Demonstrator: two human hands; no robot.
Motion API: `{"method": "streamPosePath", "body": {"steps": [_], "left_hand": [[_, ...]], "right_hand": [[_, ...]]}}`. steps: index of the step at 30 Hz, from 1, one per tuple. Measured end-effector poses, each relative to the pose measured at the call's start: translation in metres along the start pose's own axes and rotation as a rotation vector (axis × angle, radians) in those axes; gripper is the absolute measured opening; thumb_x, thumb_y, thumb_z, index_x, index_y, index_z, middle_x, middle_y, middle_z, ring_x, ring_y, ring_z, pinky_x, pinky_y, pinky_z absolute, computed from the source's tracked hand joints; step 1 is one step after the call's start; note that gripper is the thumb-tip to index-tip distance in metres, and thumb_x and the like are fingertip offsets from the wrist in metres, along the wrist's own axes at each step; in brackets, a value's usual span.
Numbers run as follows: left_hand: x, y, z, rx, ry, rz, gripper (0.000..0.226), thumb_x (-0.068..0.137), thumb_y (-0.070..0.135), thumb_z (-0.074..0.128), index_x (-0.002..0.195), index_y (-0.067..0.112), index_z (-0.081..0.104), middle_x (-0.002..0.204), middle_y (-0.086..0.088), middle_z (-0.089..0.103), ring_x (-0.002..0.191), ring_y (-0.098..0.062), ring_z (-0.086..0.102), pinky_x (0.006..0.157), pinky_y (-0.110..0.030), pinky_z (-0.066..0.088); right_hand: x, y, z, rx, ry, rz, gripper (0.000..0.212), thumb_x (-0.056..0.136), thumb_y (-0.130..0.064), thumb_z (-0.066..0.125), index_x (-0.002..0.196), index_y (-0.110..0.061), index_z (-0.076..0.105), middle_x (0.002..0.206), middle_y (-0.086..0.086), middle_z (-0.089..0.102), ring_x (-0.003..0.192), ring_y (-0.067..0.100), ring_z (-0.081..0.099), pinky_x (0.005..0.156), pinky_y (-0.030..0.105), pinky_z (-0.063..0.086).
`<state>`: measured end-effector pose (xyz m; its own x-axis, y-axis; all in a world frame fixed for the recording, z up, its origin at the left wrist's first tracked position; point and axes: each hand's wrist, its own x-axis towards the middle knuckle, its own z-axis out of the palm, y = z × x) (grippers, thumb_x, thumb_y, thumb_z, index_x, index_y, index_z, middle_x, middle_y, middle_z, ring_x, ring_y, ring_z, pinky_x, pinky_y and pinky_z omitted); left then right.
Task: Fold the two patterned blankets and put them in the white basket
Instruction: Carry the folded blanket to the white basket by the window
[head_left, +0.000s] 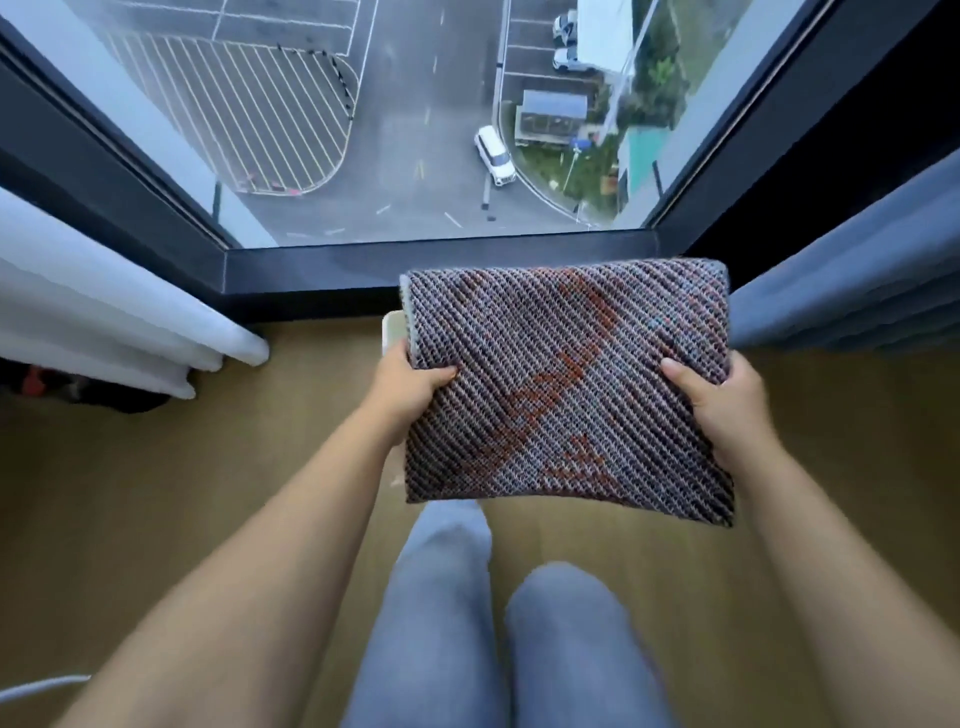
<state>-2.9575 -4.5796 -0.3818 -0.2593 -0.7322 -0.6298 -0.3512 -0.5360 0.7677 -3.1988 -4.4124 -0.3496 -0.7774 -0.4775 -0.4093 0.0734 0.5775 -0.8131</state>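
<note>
1. You have one patterned blanket (566, 384) folded into a flat rectangle; the second isn't in view.
2. It's held above a white basket (390, 332), mostly hidden beneath.
3. Your left hand (410, 379) and right hand (722, 400) grip opposite edges, fingers closed underneath, arms extended.

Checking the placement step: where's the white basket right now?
In the head view only a white corner shows, on the wooden floor under the folded patterned knit blanket's left edge, beside the left hand; it's probably the basket, the rest being hidden.
</note>
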Motion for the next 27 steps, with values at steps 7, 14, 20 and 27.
{"method": "streamPosePath", "body": {"steps": [7, 14, 20, 27], "left_hand": [[0.205, -0.038, 0.014, 0.132, 0.129, -0.007, 0.039, 0.08, 0.003, 0.065, 0.115, 0.013, 0.049, 0.108, 0.0, 0.057, 0.1, -0.019, 0.055, 0.089, -0.033, 0.044], [0.369, -0.156, 0.01, 0.18, 0.294, 0.01, 0.045, 0.083, 0.007, 0.063, 0.124, 0.01, 0.046, 0.119, -0.003, 0.057, 0.108, -0.017, 0.053, 0.098, -0.033, 0.042], [0.422, -0.241, -0.013, 0.368, 0.354, -0.117, 0.041, 0.083, 0.007, 0.063, 0.122, 0.005, 0.05, 0.121, -0.009, 0.059, 0.111, -0.022, 0.055, 0.089, -0.023, 0.039], [0.462, -0.276, -0.01, 0.777, 0.342, -0.264, 0.039, 0.088, 0.024, 0.06, 0.118, 0.004, 0.047, 0.123, -0.017, 0.057, 0.115, -0.034, 0.051, 0.091, -0.035, 0.04]], "right_hand": [[0.162, 0.06, 0.114, -0.149, -0.007, 0.008, 0.046, 0.079, -0.023, 0.071, 0.12, -0.015, 0.051, 0.11, -0.004, 0.059, 0.101, 0.015, 0.057, 0.087, 0.027, 0.041], [0.292, 0.175, 0.247, -0.204, -0.11, -0.094, 0.044, 0.081, -0.019, 0.067, 0.12, -0.013, 0.048, 0.111, -0.007, 0.057, 0.104, 0.01, 0.055, 0.089, 0.022, 0.039], [0.325, 0.256, 0.32, -0.358, -0.306, 0.053, 0.045, 0.085, -0.017, 0.063, 0.125, -0.012, 0.043, 0.118, -0.001, 0.056, 0.11, 0.015, 0.052, 0.095, 0.027, 0.037], [0.341, 0.282, 0.357, -1.041, -0.372, 0.048, 0.042, 0.089, -0.024, 0.056, 0.12, -0.001, 0.041, 0.121, 0.026, 0.056, 0.11, 0.045, 0.054, 0.091, 0.045, 0.044]]}}
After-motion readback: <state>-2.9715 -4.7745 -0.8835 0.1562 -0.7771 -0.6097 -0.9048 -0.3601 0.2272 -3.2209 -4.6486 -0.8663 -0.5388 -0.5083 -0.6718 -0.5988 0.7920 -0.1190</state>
